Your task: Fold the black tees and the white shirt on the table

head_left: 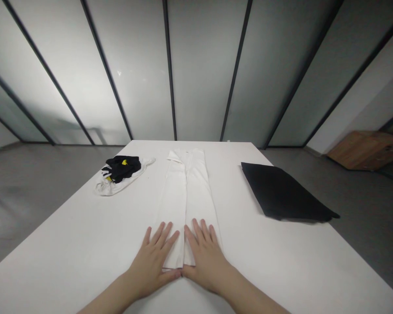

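Both hands lie flat and open with fingers spread, gripping nothing: the left hand [149, 266] and right hand [207, 261] rest on the near end of a long folded white garment [186, 205] on the white table [68, 244]. A black cloth [283, 192] lies at two o'clock, a black-and-white clothing bundle [122, 173] at ten o'clock.

The left hand [149, 261] and the right hand [205, 257] lie side by side at bottom center, on the near end of a long folded white garment [186, 192]. White tabletop [68, 244] offers room to pass on either side of them. Toward the upper left, a crumpled white-and-black clothing bundle [122, 172] stands in the way, near the garment. Right of center, a flat black cloth [286, 192] blocks outward reach, with a wide band of tabletop before it. Beyond the far table edge rises a frosted glass partition [203, 74], well apart from the table.
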Tool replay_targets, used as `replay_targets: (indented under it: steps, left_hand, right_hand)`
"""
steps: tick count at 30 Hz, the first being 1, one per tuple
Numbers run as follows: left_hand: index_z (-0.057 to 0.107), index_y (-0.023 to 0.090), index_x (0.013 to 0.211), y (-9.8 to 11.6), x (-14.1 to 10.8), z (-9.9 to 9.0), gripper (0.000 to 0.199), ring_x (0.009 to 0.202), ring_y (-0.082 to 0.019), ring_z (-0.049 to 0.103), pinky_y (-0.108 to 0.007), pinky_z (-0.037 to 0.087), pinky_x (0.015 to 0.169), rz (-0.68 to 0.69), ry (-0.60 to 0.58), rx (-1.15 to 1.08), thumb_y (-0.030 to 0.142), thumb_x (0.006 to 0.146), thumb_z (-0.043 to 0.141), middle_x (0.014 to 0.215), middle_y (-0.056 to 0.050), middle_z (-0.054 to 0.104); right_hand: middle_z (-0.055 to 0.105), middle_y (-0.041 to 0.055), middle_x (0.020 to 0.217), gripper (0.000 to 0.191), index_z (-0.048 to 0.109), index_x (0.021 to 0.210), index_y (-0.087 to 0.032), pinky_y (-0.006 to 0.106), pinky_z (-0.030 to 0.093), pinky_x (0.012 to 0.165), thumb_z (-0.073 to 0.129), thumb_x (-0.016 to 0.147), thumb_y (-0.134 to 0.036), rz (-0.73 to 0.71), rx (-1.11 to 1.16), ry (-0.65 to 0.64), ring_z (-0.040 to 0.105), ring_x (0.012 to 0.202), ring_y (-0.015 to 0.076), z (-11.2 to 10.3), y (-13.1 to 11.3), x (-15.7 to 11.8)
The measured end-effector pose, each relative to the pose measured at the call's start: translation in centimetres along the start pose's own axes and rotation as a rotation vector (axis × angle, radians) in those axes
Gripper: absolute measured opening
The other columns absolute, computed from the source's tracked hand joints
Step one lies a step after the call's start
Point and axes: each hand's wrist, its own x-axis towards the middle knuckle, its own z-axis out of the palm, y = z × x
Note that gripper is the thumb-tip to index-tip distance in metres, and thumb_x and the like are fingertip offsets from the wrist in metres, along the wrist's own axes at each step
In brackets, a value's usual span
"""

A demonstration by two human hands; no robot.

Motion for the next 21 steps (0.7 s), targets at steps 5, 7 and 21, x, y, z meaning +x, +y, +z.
replay_targets:
  steps: [5,7,21]
  left_hand:
    - [0.018,0.038,0.171,-0.7,0.9,0.2,0.091,0.160,-0.042,0.027,-0.070,0.026,0.124,0.024,0.002,0.036,0.082,0.095,0.045,0.175,-0.010,0.027]
    - [0.019,0.036,0.171,-1.1,1.7,0.3,0.089,0.161,-0.042,0.024,-0.071,0.025,0.125,0.033,-0.007,0.029,0.080,0.097,0.042,0.175,-0.011,0.026]
    - [0.031,0.030,0.169,-7.1,16.5,-1.2,0.077,0.163,-0.038,0.018,-0.071,0.018,0.125,-0.084,-0.042,0.026,0.068,0.103,0.045,0.176,-0.014,0.021]
  right_hand:
    - [-0.001,0.0144,0.178,0.108,0.021,0.172,-0.026,0.073,-0.003,0.125,0.068,0.087,-0.073,0.017,-0.045,0.004,-0.006,0.162,0.0478,0.3,0.5,0.6]
    - [0.000,0.0147,0.178,0.106,0.023,0.172,-0.026,0.074,-0.004,0.125,0.066,0.088,-0.075,0.032,-0.066,0.022,-0.004,0.162,0.0482,0.1,0.7,1.2]
    - [0.003,0.0155,0.179,0.093,0.022,0.172,-0.024,0.066,-0.002,0.125,0.041,0.098,-0.077,0.138,-0.234,0.024,-0.002,0.164,0.0423,-6.0,6.4,14.2]
